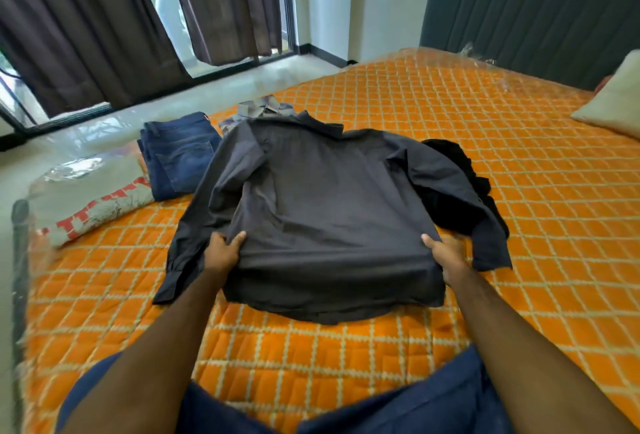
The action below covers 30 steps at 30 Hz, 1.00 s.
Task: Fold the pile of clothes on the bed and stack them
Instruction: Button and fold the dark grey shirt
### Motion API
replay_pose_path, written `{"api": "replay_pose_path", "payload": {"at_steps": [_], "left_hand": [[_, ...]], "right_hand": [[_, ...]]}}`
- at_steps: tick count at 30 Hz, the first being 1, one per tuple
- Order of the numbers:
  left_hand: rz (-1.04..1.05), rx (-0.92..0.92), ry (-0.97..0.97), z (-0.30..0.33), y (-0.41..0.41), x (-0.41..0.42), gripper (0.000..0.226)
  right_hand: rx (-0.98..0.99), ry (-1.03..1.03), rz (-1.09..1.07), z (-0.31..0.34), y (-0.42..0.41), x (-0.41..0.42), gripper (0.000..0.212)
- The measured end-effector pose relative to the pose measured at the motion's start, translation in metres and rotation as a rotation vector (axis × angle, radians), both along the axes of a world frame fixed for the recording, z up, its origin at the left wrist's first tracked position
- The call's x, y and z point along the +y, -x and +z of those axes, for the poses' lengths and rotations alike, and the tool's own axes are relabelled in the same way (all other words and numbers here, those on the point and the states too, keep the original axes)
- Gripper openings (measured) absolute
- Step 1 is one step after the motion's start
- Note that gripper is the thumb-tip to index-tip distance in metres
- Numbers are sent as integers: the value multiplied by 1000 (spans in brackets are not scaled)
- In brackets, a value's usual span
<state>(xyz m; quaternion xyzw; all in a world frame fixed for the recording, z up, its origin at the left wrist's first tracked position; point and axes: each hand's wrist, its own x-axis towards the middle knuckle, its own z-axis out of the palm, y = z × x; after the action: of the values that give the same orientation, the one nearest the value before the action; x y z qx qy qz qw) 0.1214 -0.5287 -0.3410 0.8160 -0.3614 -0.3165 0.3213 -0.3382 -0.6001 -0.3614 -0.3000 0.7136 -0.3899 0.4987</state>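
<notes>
Two hands hold our dark grey shirt (322, 198), lying back-up on the orange quilted bed (485, 142): left hand (223, 253) and right hand (446, 255) each close their grip on a side near the hem. Folded jeans (178, 153) lie beyond, a black garment (457, 170) beside.

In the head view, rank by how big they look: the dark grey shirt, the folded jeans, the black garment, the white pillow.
1. dark grey shirt, clearly largest.
2. folded jeans.
3. black garment and white pillow: both partly hidden or cut off and look alike, so unranked.
</notes>
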Motion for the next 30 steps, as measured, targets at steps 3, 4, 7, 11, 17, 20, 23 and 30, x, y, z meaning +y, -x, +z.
{"api": "replay_pose_path", "payload": {"at_steps": [3,4,7,11,17,20,23,30], "left_hand": [[-209,-216,-260,-14,5,28,48],[-232,-243,-288,-15,12,39,47],[-176,-145,-256,-19,10,52,36],[-193,-102,-254,-11,0,64,31],[-550,-814,-245,6,20,77,62],[-914,-870,59,14,50,82,53],[-1403,-816,-1,27,91,98,71],[-1479,-1092,-43,16,110,120,34]], "right_hand": [[214,-117,180,4,6,30,42],[205,-162,215,10,4,41,39],[-54,-255,268,35,2,55,29],[23,-367,366,30,27,62,45],[784,-181,485,27,6,72,92],[1419,191,689,40,-26,94,73],[1053,379,1112,44,-54,113,51],[1346,507,1586,28,-84,160,65]]}}
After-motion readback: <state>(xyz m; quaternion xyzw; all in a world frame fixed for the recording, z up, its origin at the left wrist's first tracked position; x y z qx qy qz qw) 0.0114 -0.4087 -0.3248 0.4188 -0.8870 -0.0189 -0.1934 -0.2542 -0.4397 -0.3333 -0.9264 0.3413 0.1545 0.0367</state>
